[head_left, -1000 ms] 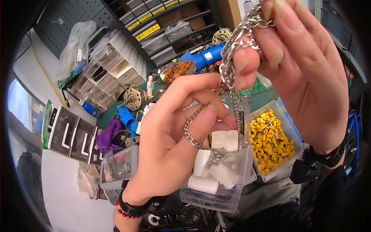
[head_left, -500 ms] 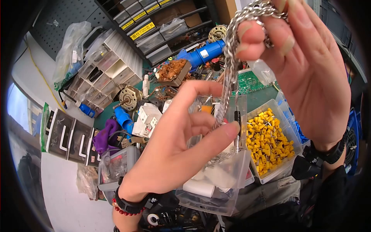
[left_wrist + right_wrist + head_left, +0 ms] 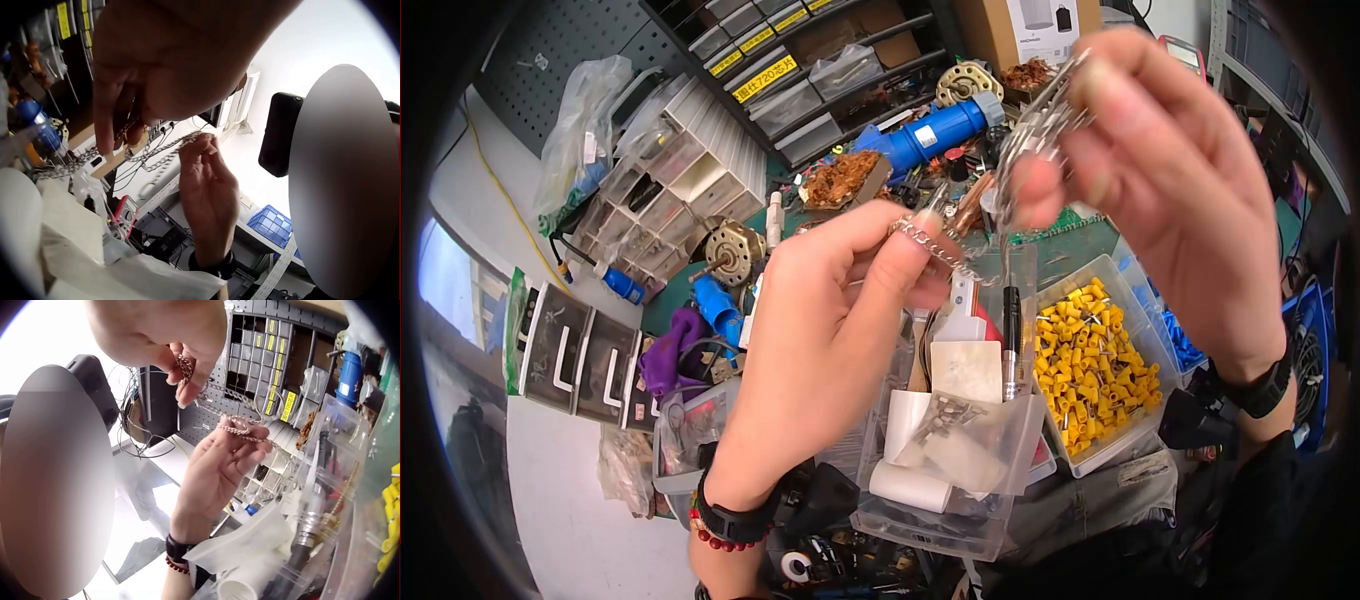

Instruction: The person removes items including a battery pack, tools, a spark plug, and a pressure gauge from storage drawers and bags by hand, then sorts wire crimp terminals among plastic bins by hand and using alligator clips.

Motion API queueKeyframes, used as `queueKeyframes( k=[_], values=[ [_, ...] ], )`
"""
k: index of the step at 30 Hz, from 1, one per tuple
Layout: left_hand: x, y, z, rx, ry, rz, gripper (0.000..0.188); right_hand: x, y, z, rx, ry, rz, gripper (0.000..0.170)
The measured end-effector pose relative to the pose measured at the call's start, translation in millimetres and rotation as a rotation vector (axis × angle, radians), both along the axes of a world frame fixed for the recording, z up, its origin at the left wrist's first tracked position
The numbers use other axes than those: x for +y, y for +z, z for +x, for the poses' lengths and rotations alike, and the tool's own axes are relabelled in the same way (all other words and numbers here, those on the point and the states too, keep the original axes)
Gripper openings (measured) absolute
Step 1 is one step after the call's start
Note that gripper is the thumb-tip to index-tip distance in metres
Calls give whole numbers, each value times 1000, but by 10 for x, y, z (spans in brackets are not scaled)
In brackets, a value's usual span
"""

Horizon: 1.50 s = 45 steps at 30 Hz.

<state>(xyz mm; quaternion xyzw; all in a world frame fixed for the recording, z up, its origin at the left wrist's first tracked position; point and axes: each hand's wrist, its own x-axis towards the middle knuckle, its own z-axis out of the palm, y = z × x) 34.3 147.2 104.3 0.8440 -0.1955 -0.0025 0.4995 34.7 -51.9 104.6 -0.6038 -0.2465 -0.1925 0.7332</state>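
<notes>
A silver metal link chain runs between my two hands above the workbench. Upper right in the head view, my right hand grips a bunched, doubled part of it, blurred there. Lower and to the left, my left hand pinches another stretch of chain, which crosses by the thumb tip. Several strands span the gap between the hands in the right wrist view. Below the hands stands a clear plastic bin with white rolls, a black pen-like tool and a small bag of metal pieces.
Right of the bin stands a clear box of yellow caps. Drawer cabinets, a blue cylinder and a round metal motor part crowd the back and left. A purple cloth-like item lies at left.
A chain loop lay over my left thumb a second ago; then the thumb extended beside the hanging strands. Now the left hand pinches the chain, slightly higher and left. My right hand shifted a little left.
</notes>
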Motion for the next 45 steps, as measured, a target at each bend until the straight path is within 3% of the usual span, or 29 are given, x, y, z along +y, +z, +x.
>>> queueKeyframes(
  k=[3,7,11,13,17,19,23,25,29,32,34,35,37,43,45],
  values=[
    [-83,9,37,-72,-66,-150,22,121,-186,59,-16,267,62,17],
    [-105,-20,89,-21,-133,-157,22,-3,-184,83,158,268,-61,13],
    [-95,-57,29,-59,-82,-24,28,-43,-206,77,169,204,-178,11],
    [-32,-27,18,-251,-37,328,24,-61,-204,63,185,173,-233,11],
    [23,-66,57,-281,-55,495,18,-40,-239,74,204,171,-345,12],
    [2,-93,49,-283,-59,736,24,-42,-259,81,190,162,-377,12],
    [-96,-65,89,-242,-42,804,34,-48,-250,71,171,135,-548,11],
    [-125,-53,134,-98,19,834,40,-51,-258,73,163,134,-576,11],
    [-147,-23,103,-104,48,840,40,-76,-292,99,1,90,-721,11],
    [-73,18,78,39,-8,659,31,-91,-330,117,-66,88,-724,10],
    [50,26,42,261,-62,296,25,-112,-338,119,-117,73,-718,9],
    [95,41,24,261,-62,298,25,-123,-330,113,-124,61,-744,9],
    [186,91,-3,387,-60,15,29,-130,-338,111,-135,51,-762,9],
    [406,92,-53,387,-31,-149,29,-104,-367,80,-207,14,-785,12],
    [475,47,-54,348,-120,-224,29,-80,-372,61,-142,63,-691,18]
  ],
)
